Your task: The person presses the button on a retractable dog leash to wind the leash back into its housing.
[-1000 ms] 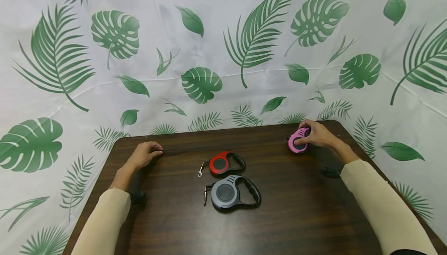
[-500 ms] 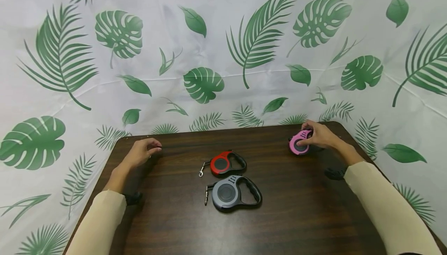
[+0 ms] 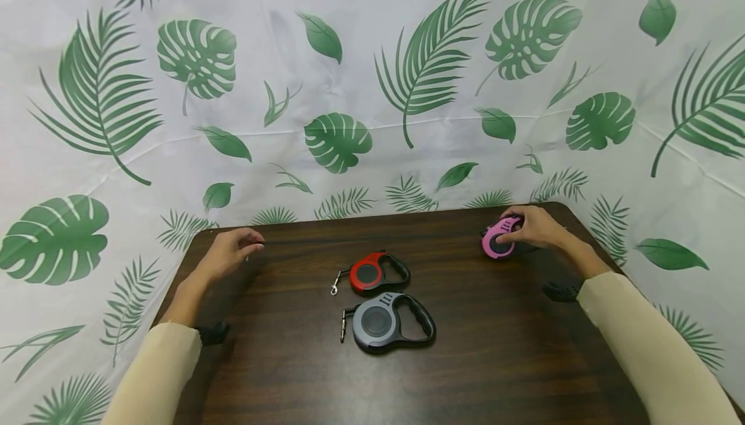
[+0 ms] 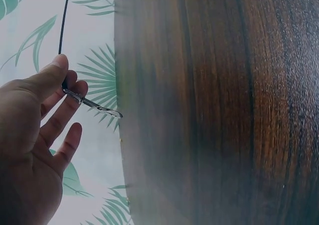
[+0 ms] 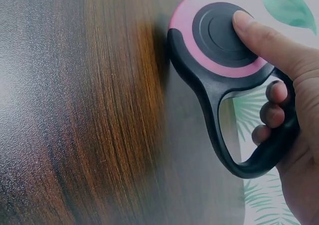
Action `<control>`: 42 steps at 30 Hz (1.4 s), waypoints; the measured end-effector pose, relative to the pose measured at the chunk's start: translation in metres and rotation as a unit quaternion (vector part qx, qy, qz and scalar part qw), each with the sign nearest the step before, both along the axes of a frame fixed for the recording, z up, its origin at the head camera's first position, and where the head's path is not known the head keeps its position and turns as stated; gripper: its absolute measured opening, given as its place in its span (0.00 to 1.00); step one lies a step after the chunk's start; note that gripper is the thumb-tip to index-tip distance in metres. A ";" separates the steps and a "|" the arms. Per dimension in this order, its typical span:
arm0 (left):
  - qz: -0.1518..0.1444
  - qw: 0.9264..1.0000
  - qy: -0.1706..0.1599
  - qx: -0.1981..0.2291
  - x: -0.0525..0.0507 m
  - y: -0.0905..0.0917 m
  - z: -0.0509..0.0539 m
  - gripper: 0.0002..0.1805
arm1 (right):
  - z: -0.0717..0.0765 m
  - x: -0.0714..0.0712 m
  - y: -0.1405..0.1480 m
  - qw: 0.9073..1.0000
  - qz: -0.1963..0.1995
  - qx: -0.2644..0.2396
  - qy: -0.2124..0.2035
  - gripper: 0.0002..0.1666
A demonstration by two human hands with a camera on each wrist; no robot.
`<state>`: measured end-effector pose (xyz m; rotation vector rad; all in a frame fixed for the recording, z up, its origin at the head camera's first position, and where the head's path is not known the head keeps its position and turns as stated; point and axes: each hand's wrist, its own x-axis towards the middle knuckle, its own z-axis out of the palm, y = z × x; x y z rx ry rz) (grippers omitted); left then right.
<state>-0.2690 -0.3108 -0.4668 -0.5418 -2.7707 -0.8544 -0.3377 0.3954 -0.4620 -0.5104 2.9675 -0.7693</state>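
Note:
My right hand (image 3: 538,228) grips the black loop handle of a pink retractable dog leash (image 5: 214,58), its thumb on the round black centre. The leash is up at the back right of the table. Over at the left, my left hand (image 3: 227,255) pinches the thin black cord (image 4: 64,20) between thumb and forefinger, just by the metal clip (image 4: 99,108). That clip lies across the fingers in the left wrist view; the other fingers are loosely bent. The cord's run between the hands is too thin to make out in the head view.
A red retractable leash (image 3: 367,274) lies mid-table, its clip pointing left. Nearer to me is a larger grey one (image 3: 374,321) with a black handle. Both rest on the dark wooden table (image 3: 302,373). A leaf-print cloth (image 3: 349,76) hangs behind the table's back edge.
My left hand has drifted a little to the left, its fingers lifting slightly. My right hand stays almost in place with the pink leash. The red and grey leashes have not moved.

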 end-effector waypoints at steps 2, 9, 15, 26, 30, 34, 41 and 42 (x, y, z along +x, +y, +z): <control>-0.002 1.000 0.001 0.000 0.001 -0.001 0.002 0.06 | 0.000 0.001 0.001 1.000 0.000 -0.007 -0.004 0.36; -0.017 1.000 0.020 -0.006 0.004 -0.004 0.002 0.04 | 0.001 0.004 0.003 0.999 0.006 -0.037 -0.007 0.30; -0.021 1.000 0.006 0.003 0.007 -0.007 0.007 0.05 | 0.002 0.004 0.003 0.998 0.003 -0.069 -0.014 0.26; -0.026 0.999 0.017 -0.007 0.013 -0.008 0.010 0.04 | 0.001 0.006 0.005 0.990 -0.001 -0.132 -0.052 0.24; -0.025 0.999 0.025 -0.008 0.012 -0.009 0.009 0.04 | 0.003 0.009 0.006 0.983 -0.022 -0.168 -0.073 0.26; -0.023 0.999 0.033 -0.009 0.012 -0.009 0.009 0.04 | 0.006 0.012 0.008 0.981 -0.032 -0.180 -0.069 0.26; -0.022 0.999 0.037 -0.003 0.012 -0.009 0.012 0.04 | 0.007 0.014 0.011 0.979 -0.031 -0.193 -0.050 0.23; -0.023 0.999 0.037 -0.002 0.012 -0.009 0.012 0.04 | 0.008 0.015 0.011 0.978 -0.033 -0.201 -0.054 0.23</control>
